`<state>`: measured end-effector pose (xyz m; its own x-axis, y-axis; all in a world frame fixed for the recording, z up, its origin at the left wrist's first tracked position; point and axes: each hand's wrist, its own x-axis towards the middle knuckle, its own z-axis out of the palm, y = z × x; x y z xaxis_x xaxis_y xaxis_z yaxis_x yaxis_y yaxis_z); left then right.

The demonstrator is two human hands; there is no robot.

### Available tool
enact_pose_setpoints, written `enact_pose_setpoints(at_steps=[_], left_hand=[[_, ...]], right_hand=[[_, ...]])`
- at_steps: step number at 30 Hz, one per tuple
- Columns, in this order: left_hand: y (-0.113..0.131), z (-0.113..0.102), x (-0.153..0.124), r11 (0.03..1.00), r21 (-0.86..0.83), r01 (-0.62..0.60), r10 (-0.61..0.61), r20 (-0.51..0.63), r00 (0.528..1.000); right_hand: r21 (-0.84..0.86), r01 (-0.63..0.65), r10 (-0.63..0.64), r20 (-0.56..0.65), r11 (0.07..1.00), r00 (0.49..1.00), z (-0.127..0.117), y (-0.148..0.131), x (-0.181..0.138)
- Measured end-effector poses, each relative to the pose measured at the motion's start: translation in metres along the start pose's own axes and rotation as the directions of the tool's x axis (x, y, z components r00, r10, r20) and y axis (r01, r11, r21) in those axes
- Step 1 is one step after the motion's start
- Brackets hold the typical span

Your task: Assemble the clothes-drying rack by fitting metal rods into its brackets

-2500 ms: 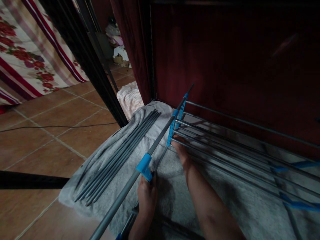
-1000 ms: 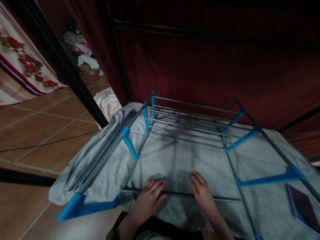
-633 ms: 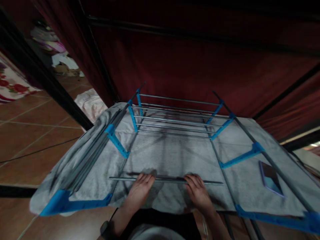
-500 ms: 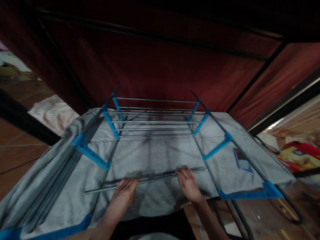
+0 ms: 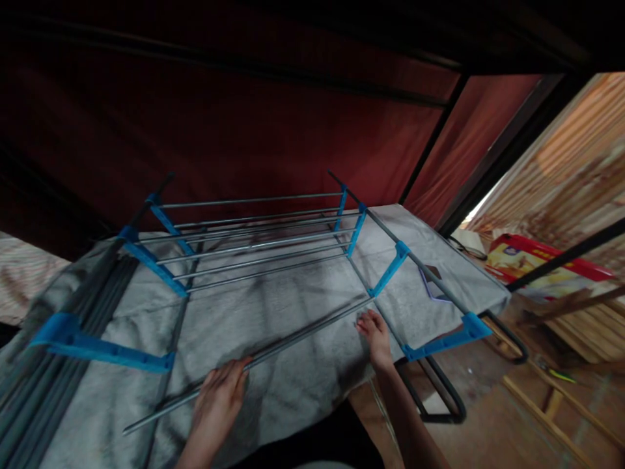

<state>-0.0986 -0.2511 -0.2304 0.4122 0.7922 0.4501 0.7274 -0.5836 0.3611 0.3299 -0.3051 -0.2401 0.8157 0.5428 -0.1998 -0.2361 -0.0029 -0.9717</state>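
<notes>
A long loose grey rod lies slanted over the grey cloth, its far end close to a blue bracket of the drying rack. My left hand grips the rod near its low left end, fingers curled over it. My right hand pinches it near the right end, just below that bracket. The rack lies flat on the cloth, with several grey rods fixed between blue side pieces.
A bundle of loose grey rods lies at the cloth's left edge. A dark phone rests on the cloth to the right. Black tube legs, a red box and wooden slats are on the floor; dark red fabric stands behind.
My view has swung right. Both hands moved from the rack's left side to a loose rod, and its right end has been pushed up toward the blue bracket, so it now slants.
</notes>
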Motion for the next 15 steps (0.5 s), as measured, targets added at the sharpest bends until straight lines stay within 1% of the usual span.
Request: enact_pose_setpoints(at_steps=[3,5,7,11,15], left_hand=[[0.003,0.008,0.005,1.000,-0.004,-0.018,0.019,0.008,1.000],[0.004,0.013,0.010,1.000,-0.005,-0.028,0.028,-0.003,1.000],[0.002,0.015,0.015,0.999,-0.005,-0.033,0.033,-0.014,0.999],[-0.003,0.016,0.023,0.999,-0.023,-0.039,0.040,0.030,0.999],[-0.006,0.016,0.021,0.999,-0.036,0.004,-0.003,0.035,0.999]], right_hand=[[0.067,-0.063,0.060,0.046,0.996,0.997,0.005,-0.009,0.010],[0.097,-0.076,0.070,0.057,0.992,0.996,0.009,-0.014,0.016],[0.105,-0.080,0.070,0.094,0.991,0.993,0.013,-0.017,0.021],[0.069,-0.041,0.029,0.165,0.997,0.986,0.017,-0.014,0.031],[0.048,-0.027,0.017,0.211,0.998,0.977,0.017,-0.010,0.034]])
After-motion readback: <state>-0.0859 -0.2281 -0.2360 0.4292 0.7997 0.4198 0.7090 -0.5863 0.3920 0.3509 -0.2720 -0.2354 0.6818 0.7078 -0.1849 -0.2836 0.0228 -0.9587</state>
